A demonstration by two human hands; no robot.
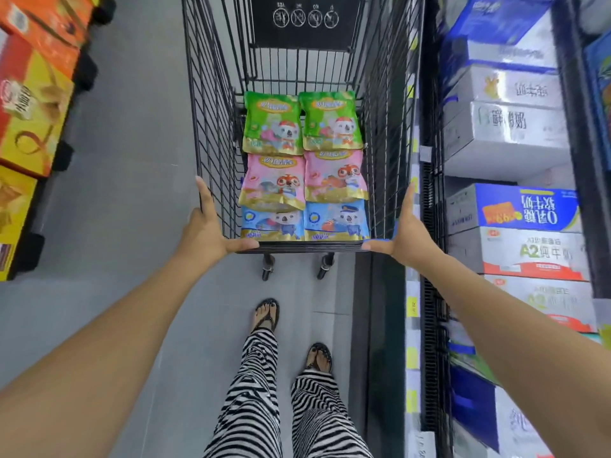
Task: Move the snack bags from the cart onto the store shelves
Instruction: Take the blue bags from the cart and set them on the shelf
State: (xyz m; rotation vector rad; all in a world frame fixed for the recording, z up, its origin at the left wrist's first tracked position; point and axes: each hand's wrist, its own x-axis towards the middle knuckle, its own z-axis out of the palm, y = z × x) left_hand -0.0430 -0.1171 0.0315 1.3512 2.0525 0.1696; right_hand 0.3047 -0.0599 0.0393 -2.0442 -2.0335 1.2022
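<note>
- Step in hand: positioning the cart [215, 110]. No bag is lifted, so treat the transfer as not yet begun.
- Left grip [206, 233]: open. The fingers lie straight along the outside of the cart's left wall and the thumb lies along the near rim. It carries no bag.
- Right grip [408, 234]: open, mirrored on the right wall, with the thumb on the same rim. It carries no bag.
- Snack bags [334, 175]: six lie flat on the cart bottom in two columns of three.
  - The green pair [272, 123] sits at the 12 o'clock end.
  - The pink pair [274, 180] sits in the middle, its lower edges overlapping the bags below.
  - The blue pair [335, 219] sits at 6 o'clock, against the near rim.
- Store shelves [433, 292]: at 3 o'clock, just beside the cart's right wall. The visible levels are loaded with white and blue cartons [506, 133]. No free slot for the bags shows in this view.
- Orange and yellow boxes [33, 104]: at 9 o'clock, well apart from the cart.
- Next move:
  - Take one grip off the rim and reach down over it to the blue pair, the nearest bags.
  - Expect glossy, soft film that may slip, so pinch a bag by its sealed edge.
  - Keep the other grip on the cart, since it stands on wheels and may roll.
  - Find the target shelf level before you lift.
</note>
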